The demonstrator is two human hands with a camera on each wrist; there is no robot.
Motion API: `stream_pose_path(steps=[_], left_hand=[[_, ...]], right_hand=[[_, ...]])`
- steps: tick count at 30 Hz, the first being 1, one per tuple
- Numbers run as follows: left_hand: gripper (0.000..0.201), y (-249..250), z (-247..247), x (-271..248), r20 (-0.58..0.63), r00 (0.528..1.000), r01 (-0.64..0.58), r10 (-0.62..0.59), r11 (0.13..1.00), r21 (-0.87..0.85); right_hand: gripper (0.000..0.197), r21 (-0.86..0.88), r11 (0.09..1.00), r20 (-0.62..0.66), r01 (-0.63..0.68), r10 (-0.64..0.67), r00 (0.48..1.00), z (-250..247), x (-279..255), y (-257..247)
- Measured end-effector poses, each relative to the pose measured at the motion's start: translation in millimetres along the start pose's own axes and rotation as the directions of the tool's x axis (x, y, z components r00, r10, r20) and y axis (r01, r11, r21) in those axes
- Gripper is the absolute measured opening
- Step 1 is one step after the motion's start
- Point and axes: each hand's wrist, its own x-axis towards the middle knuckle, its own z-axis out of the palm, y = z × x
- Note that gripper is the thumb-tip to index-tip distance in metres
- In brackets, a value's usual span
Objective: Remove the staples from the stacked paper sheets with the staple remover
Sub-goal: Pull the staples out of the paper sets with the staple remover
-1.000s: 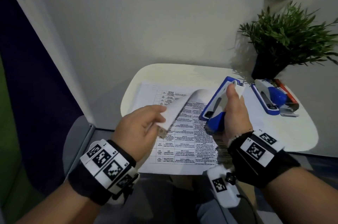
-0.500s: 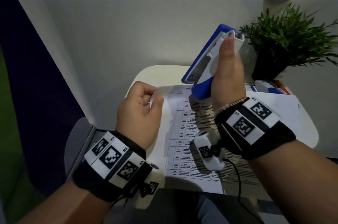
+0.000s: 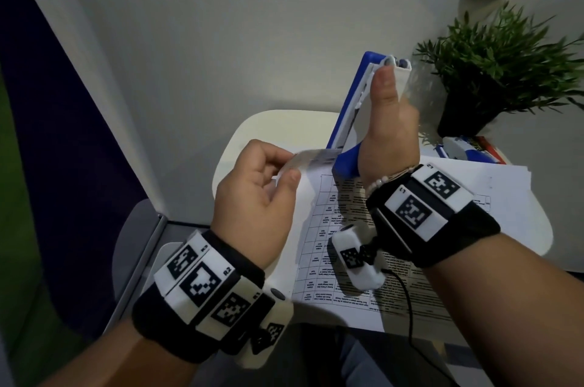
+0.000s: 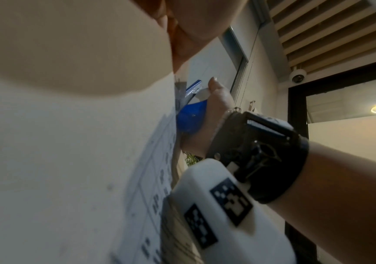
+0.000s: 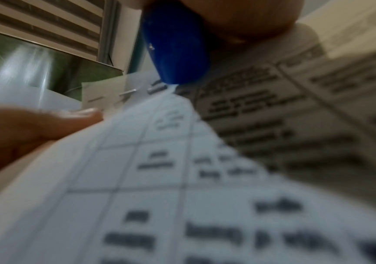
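Stapled printed sheets (image 3: 347, 260) lie on a small white table (image 3: 278, 124). My left hand (image 3: 286, 165) pinches their raised far-left corner between thumb and fingers. My right hand (image 3: 387, 95) grips a blue and white staple remover (image 3: 347, 108) upright, thumb along its white side. Its blue lower end (image 3: 346, 162) meets the lifted paper edge. In the right wrist view a few staples (image 5: 127, 92) show in a row along that edge, just left of the blue end (image 5: 175, 48). The left wrist view shows the tool (image 4: 193, 114) against the paper (image 4: 92, 160).
A second blue and white stapler (image 3: 464, 149) lies on a red box at the table's far right, beside a potted green plant (image 3: 493, 76). A white partition (image 3: 221, 70) stands close behind the table. My lap is under the near edge.
My right hand lifted the staple remover off the sheets and stood it upright at the paper's edge. My left hand raised the pinched corner higher and farther from me.
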Motion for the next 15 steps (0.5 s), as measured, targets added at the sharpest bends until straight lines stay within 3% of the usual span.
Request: stream_pose_path(steps=[3, 5, 8, 10, 12, 14, 15], left_hand=[[0.031, 0, -2, -2, 0.116, 0.992, 0.058, -0.053, 0.997, -0.045], [0.03, -3, -4, -1, 0.176, 0.982, 0.058, -0.064, 0.998, 0.04], [0.034, -11, -6, 5, 0.139, 0.981, 0.123, -0.132, 0.99, 0.068], [0.036, -15, -7, 10, 0.079, 0.98, 0.18, -0.182, 0.983, 0.029], [0.037, -21, -10, 15, 0.004, 0.978, 0.209, -0.209, 0.977, 0.035], [0.037, -28, -16, 20, -0.066, 0.979, 0.198, -0.192, 0.976, 0.091], [0.038, -33, -19, 21, -0.088, 0.984, 0.166, -0.155, 0.978, 0.128]], right_hand=[[0.039, 0.031, 0.999, -0.002, -0.01, 0.01, 1.0, -1, 2, -2], [0.041, 0.018, 1.0, 0.02, -0.013, 0.013, 1.0, -1, 3, 0], [0.055, 0.047, 0.996, 0.091, -0.075, 0.07, 0.993, 1, 4, 4], [0.059, 0.116, 0.991, -0.005, -0.071, 0.072, 0.997, -3, 7, 8], [0.041, 0.171, 0.985, -0.158, -0.015, 0.042, 0.987, -12, 9, 9], [0.03, 0.173, 0.985, -0.291, 0.006, 0.045, 0.956, -22, 13, 14], [0.036, 0.151, 0.988, -0.322, -0.016, 0.064, 0.945, -26, 14, 19]])
